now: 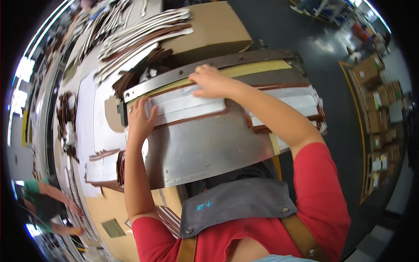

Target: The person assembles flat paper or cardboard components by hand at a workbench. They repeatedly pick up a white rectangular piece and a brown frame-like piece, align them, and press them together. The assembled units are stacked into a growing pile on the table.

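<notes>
A long brown leather-like piece with white backing [187, 105] lies flat on a metal machine plate [205, 144], its far edge along a metal bar [170, 75]. My left hand [139, 118] rests at the left end of the piece, thumb and fingers apart. Over the middle of its far edge lies my right hand [211, 83], fingers stretched toward the bar. A yellow strip [257, 69] runs along the bar. To the right on the plate sits a stack of similar white-and-brown pieces [286, 105].
Another stack of pieces [104, 169] stands left of the plate. Beyond the bar are a large cardboard box [214, 26] and long white and brown strips [144, 32]. At far left another person's arm [61, 196] reaches over a bench. Cartons [377, 109] line the right side.
</notes>
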`<action>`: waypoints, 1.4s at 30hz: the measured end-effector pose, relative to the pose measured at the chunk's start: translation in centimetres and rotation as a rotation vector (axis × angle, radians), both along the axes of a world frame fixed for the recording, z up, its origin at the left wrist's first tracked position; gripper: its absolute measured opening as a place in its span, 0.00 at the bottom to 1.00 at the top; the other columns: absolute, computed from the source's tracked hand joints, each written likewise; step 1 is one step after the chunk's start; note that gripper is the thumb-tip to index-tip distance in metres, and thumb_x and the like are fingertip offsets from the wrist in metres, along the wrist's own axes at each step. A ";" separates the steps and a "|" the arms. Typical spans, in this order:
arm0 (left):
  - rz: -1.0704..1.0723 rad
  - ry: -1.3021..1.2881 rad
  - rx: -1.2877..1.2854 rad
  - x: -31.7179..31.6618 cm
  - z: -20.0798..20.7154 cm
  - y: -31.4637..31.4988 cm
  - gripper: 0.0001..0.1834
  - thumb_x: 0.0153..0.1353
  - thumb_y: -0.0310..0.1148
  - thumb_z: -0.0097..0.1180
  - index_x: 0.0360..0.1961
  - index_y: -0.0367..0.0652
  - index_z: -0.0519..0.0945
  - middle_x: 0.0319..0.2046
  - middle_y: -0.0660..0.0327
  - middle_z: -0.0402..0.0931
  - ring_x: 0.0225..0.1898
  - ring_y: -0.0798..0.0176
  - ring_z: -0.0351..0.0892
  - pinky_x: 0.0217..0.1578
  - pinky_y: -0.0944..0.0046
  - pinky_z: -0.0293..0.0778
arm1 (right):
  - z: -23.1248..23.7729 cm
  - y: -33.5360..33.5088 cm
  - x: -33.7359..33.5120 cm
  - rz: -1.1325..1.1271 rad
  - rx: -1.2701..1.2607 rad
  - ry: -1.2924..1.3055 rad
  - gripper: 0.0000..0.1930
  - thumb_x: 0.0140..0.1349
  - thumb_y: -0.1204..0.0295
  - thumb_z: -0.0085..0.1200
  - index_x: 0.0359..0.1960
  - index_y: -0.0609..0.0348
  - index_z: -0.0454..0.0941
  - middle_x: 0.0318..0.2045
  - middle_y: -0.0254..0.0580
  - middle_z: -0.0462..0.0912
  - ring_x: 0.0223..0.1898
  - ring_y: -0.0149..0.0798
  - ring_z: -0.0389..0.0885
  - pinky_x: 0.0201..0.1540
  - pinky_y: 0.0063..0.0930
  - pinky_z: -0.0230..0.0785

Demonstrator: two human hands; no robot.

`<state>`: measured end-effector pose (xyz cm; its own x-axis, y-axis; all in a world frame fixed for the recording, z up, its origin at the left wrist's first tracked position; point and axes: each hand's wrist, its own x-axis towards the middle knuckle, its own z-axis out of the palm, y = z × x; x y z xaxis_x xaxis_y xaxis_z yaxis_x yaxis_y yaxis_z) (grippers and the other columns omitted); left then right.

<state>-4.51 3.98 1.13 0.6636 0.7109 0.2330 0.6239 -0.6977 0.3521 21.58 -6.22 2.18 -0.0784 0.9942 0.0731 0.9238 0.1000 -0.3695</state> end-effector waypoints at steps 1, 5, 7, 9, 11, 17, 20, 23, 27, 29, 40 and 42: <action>0.020 0.008 0.063 -0.8 -0.1 -0.1 0.22 0.59 0.40 0.54 0.52 0.41 0.70 0.55 0.49 0.67 0.56 0.44 0.66 0.56 0.51 0.61 | 0.7 0.9 -1.0 -0.028 -0.163 -0.012 0.19 0.51 0.64 0.58 0.42 0.62 0.75 0.41 0.49 0.77 0.47 0.53 0.72 0.52 0.42 0.63; 0.012 -0.160 0.120 -0.8 2.7 -2.0 0.19 0.62 0.35 0.52 0.53 0.41 0.71 0.57 0.49 0.65 0.58 0.46 0.64 0.57 0.54 0.61 | 1.7 0.0 -0.3 0.044 -0.077 0.161 0.17 0.51 0.65 0.56 0.40 0.61 0.76 0.39 0.49 0.78 0.47 0.51 0.72 0.50 0.41 0.64; 0.042 -0.282 0.090 -2.3 4.0 -4.1 0.17 0.65 0.32 0.49 0.54 0.40 0.71 0.58 0.52 0.65 0.58 0.54 0.66 0.55 0.59 0.63 | 6.0 -2.8 0.8 0.066 0.057 0.307 0.17 0.52 0.66 0.56 0.42 0.60 0.76 0.38 0.49 0.79 0.46 0.46 0.75 0.49 0.36 0.66; 0.079 -0.410 -0.078 -3.6 5.0 -7.6 0.16 0.63 0.28 0.49 0.52 0.39 0.72 0.54 0.53 0.68 0.56 0.55 0.68 0.55 0.59 0.64 | 12.0 -7.5 3.8 0.132 0.038 0.416 0.16 0.55 0.67 0.57 0.44 0.61 0.76 0.39 0.43 0.80 0.43 0.35 0.76 0.48 0.28 0.67; -0.022 -0.457 -0.244 -3.6 5.3 -11.2 0.15 0.62 0.25 0.49 0.51 0.37 0.72 0.50 0.55 0.72 0.53 0.59 0.71 0.54 0.62 0.64 | 14.1 -12.6 8.2 0.021 0.065 0.640 0.21 0.54 0.70 0.58 0.49 0.66 0.73 0.44 0.44 0.79 0.45 0.34 0.76 0.51 0.25 0.67; -0.455 -0.260 -1.000 0.1 4.0 -23.8 0.12 0.63 0.29 0.50 0.46 0.36 0.76 0.44 0.55 0.77 0.48 0.61 0.75 0.50 0.64 0.69 | 8.3 -19.6 16.7 -0.268 -0.421 0.173 0.20 0.52 0.67 0.61 0.45 0.59 0.73 0.44 0.39 0.74 0.48 0.37 0.71 0.53 0.29 0.63; -0.625 -0.135 -1.283 2.7 -0.3 -27.4 0.16 0.66 0.34 0.47 0.51 0.35 0.74 0.48 0.54 0.75 0.52 0.61 0.73 0.54 0.63 0.67 | 3.8 -20.5 16.2 -0.255 -0.322 0.095 0.26 0.53 0.58 0.60 0.51 0.56 0.70 0.49 0.47 0.71 0.53 0.45 0.69 0.56 0.33 0.61; -0.631 -0.164 -1.322 5.5 -3.7 -30.3 0.29 0.66 0.41 0.48 0.64 0.38 0.59 0.57 0.50 0.68 0.58 0.57 0.68 0.58 0.61 0.63 | 3.8 -21.6 12.9 -0.268 -0.307 0.051 0.26 0.56 0.56 0.57 0.51 0.59 0.69 0.46 0.51 0.73 0.52 0.48 0.70 0.54 0.35 0.62; -0.468 -0.547 -1.536 7.8 -5.6 -31.2 0.39 0.64 0.53 0.49 0.63 0.31 0.57 0.58 0.46 0.65 0.59 0.56 0.64 0.58 0.62 0.62 | 3.9 -24.1 5.6 -0.327 -0.280 0.045 0.25 0.60 0.57 0.53 0.52 0.64 0.67 0.45 0.57 0.74 0.47 0.54 0.74 0.49 0.40 0.66; -0.270 -0.599 -1.777 5.5 -0.7 -30.4 0.38 0.64 0.52 0.49 0.64 0.31 0.57 0.59 0.48 0.64 0.61 0.57 0.63 0.59 0.62 0.60 | 2.0 -25.2 1.8 -0.215 -0.085 -0.044 0.26 0.61 0.57 0.52 0.52 0.66 0.67 0.45 0.59 0.74 0.45 0.57 0.75 0.47 0.43 0.67; 0.713 -1.316 -0.772 -13.0 7.0 -25.1 0.25 0.56 0.33 0.61 0.51 0.31 0.69 0.44 0.53 0.75 0.42 0.61 0.78 0.44 0.63 0.75 | 4.6 -17.7 -14.5 0.286 -0.038 0.654 0.20 0.63 0.67 0.51 0.55 0.61 0.69 0.35 0.46 0.76 0.32 0.44 0.76 0.37 0.31 0.69; 0.668 -1.436 -0.504 -16.2 8.7 -20.2 0.23 0.55 0.33 0.61 0.48 0.30 0.72 0.41 0.53 0.76 0.40 0.62 0.78 0.42 0.63 0.75 | 4.8 -16.4 -15.2 0.299 0.007 0.688 0.18 0.61 0.72 0.53 0.53 0.58 0.71 0.33 0.43 0.77 0.31 0.39 0.77 0.35 0.27 0.69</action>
